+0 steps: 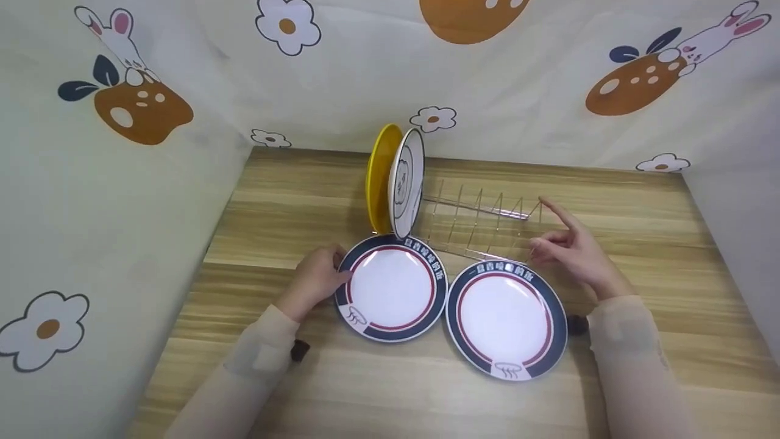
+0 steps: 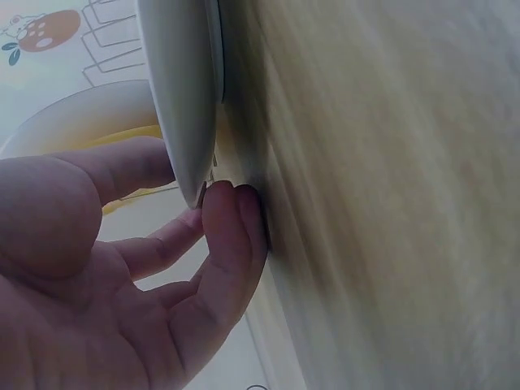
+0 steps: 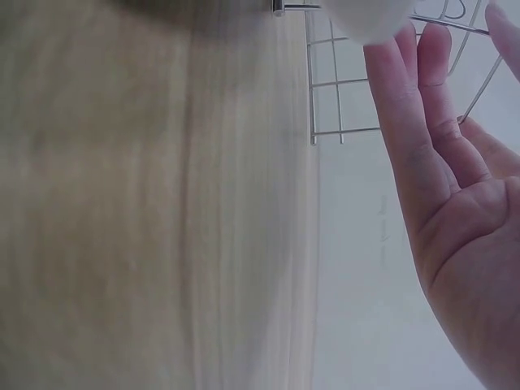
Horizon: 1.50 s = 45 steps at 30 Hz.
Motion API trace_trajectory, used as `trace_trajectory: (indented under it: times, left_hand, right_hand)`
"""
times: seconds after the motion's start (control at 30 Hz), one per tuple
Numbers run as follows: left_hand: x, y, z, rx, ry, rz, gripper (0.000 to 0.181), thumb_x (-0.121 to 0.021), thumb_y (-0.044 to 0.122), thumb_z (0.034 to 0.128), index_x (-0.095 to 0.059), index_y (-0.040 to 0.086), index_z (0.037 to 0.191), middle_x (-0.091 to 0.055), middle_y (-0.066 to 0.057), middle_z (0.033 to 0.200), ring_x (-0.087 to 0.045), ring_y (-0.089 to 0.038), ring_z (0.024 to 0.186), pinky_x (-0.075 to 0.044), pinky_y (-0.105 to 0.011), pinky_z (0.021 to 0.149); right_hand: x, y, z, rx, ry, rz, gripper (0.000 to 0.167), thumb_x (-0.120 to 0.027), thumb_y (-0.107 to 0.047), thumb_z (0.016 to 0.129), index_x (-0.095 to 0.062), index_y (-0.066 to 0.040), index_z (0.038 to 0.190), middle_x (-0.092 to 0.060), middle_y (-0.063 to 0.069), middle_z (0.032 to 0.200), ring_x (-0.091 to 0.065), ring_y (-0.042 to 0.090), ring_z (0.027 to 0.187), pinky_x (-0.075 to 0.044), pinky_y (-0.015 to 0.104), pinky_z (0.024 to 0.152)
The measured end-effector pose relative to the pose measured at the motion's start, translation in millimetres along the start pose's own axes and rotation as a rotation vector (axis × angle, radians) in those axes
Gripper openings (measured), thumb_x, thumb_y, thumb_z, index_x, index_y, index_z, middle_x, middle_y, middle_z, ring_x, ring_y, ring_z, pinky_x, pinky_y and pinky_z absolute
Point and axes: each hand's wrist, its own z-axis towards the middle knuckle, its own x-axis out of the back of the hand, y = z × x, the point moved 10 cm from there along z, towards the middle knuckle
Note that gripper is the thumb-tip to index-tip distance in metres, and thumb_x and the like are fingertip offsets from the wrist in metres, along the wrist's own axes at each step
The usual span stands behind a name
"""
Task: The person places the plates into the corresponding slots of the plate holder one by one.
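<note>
My left hand (image 1: 314,280) pinches the left rim of a white plate (image 1: 390,286) with a dark blue border; the thumb lies over the edge and the fingers are beneath. In the left wrist view this plate (image 2: 183,89) appears edge-on. My right hand (image 1: 576,253) is at the right end of a metal wire dish rack (image 1: 506,213), its index fingertip touching the end wire and its other fingers near the front corner. A yellow plate (image 1: 378,177) and a white plate with a line drawing (image 1: 409,183) stand upright at the rack's left end.
A second blue-bordered plate (image 1: 512,317) lies right of the pinched one, in front of the rack, their rims meeting. All of this is on a wood-grain table (image 1: 365,396). Patterned cloth walls (image 1: 518,91) rise behind and at both sides.
</note>
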Motion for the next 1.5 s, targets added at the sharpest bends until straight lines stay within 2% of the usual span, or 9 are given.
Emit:
trace_trajectory:
  times: [0.17,0.3,0.47,0.57,0.83,1.07,1.3,1.5]
  left_hand:
    - [0.0,-1.1,-1.8,-0.008,-0.018,-0.034,0.037,-0.071,0.013,0.0951,-0.062,-0.001,0.127,-0.066,-0.020,0.119,-0.062,-0.031,0.109,-0.056,-0.046,0.099]
    - [1.7,-3.5,-5.0,-0.036,-0.016,-0.110,0.036,-0.071,0.012,0.0950,-0.061,0.000,0.128,-0.064,-0.022,0.125,-0.063,-0.034,0.115,-0.056,-0.047,0.101]
    - [6.1,-4.2,-15.2,-0.093,-0.002,-0.205,0.032,-0.070,0.008,0.0931,-0.061,0.001,0.123,-0.066,-0.023,0.123,-0.066,-0.038,0.116,-0.056,-0.051,0.100]
    - [8.0,-3.7,-23.5,-0.103,-0.011,-0.253,0.030,-0.068,0.008,0.0942,-0.059,0.003,0.123,-0.067,-0.022,0.119,-0.065,-0.036,0.113,-0.056,-0.050,0.098]
    - [7.8,4.1,-41.9,-0.115,-0.133,-0.407,0.030,-0.059,0.007,0.1000,-0.050,0.004,0.128,-0.072,-0.028,0.113,-0.073,-0.028,0.091,-0.060,-0.033,0.072]
    - [-1.1,3.1,-50.9,-0.079,-0.272,-0.515,0.033,-0.055,0.009,0.1032,-0.044,0.003,0.134,-0.074,-0.024,0.098,-0.074,-0.022,0.075,-0.063,-0.033,0.061]
    - [-1.4,5.2,-58.2,-0.073,-0.349,-0.580,0.038,-0.057,0.011,0.1034,-0.041,0.004,0.137,-0.075,-0.022,0.099,-0.076,-0.023,0.078,-0.065,-0.040,0.066]
    - [0.1,19.2,-69.4,-0.139,-0.433,-0.617,0.046,-0.059,0.014,0.1031,-0.035,0.005,0.141,-0.073,-0.024,0.107,-0.076,-0.023,0.083,-0.065,-0.047,0.074]
  right_hand:
    - [-1,0,0.1,-0.004,-0.005,0.006,0.087,-0.072,-0.015,0.097,-0.022,-0.035,0.165,-0.072,0.030,0.106,-0.077,0.039,0.086,-0.063,0.051,0.080]
    - [0,0,0.9,-0.010,-0.008,0.004,0.087,-0.073,-0.016,0.097,-0.022,-0.036,0.165,-0.073,0.029,0.106,-0.077,0.036,0.086,-0.064,0.049,0.080]
    - [0,-2,1.7,-0.006,-0.009,-0.005,0.086,-0.072,-0.016,0.097,-0.023,-0.036,0.164,-0.074,0.027,0.104,-0.077,0.034,0.085,-0.064,0.046,0.079]
    - [0,-3,2.0,0.002,-0.004,-0.010,0.085,-0.072,-0.014,0.097,-0.024,-0.034,0.164,-0.074,0.026,0.102,-0.077,0.034,0.084,-0.064,0.046,0.078]
    - [1,-1,2.7,0.012,-0.003,-0.022,0.085,-0.072,-0.016,0.097,-0.024,-0.037,0.164,-0.072,0.031,0.104,-0.077,0.034,0.084,-0.065,0.045,0.077]
    - [1,1,2.6,0.006,-0.003,-0.045,0.086,-0.073,-0.019,0.097,-0.023,-0.039,0.164,-0.071,0.033,0.105,-0.077,0.034,0.085,-0.065,0.045,0.079]
    - [1,0,3.9,0.009,0.001,-0.043,0.086,-0.074,-0.019,0.096,-0.023,-0.038,0.164,-0.070,0.035,0.106,-0.077,0.032,0.083,-0.065,0.045,0.079]
    - [1,-1,3.6,0.021,-0.001,-0.026,0.086,-0.073,-0.016,0.097,-0.024,-0.035,0.164,-0.072,0.033,0.102,-0.077,0.034,0.083,-0.065,0.045,0.079]
